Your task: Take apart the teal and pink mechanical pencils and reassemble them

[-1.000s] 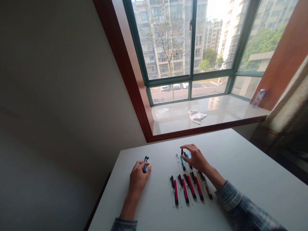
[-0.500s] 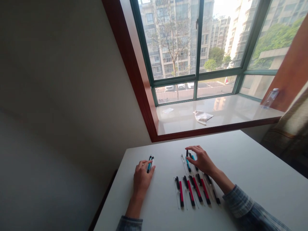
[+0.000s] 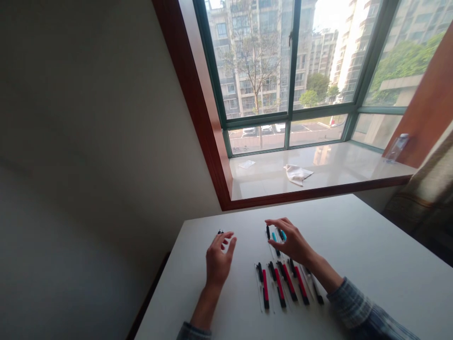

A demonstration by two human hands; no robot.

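My right hand (image 3: pixel 294 242) pinches a short black pen part (image 3: pixel 268 232) upright between thumb and index finger. Below and behind it lie turquoise-and-black pen pieces (image 3: pixel 277 251), partly hidden by the hand. My left hand (image 3: pixel 217 264) hovers over the table's left side, fingers curved and apart, nothing visible in them. Just beyond its fingers, the dark tips of assembled pens (image 3: pixel 220 231) show; the rest is covered. Nearer to me is a row of red-and-black pen barrels (image 3: pixel 266 289), with black pieces and thin pale refills (image 3: pixel 258 290) between them.
The white table (image 3: pixel 198 226) meets a wall on the left. Beyond it, a wood-edged window sill (image 3: pixel 262 184) holds a crumpled white cloth (image 3: pixel 297 174), a bit of paper (image 3: pixel 247 164) and a clear bottle (image 3: pixel 397 148). A curtain (image 3: pixel 412 198) hangs at right.
My left hand has come off the turquoise pens, opening and shifting right. My right hand has moved slightly left with the black pen part.
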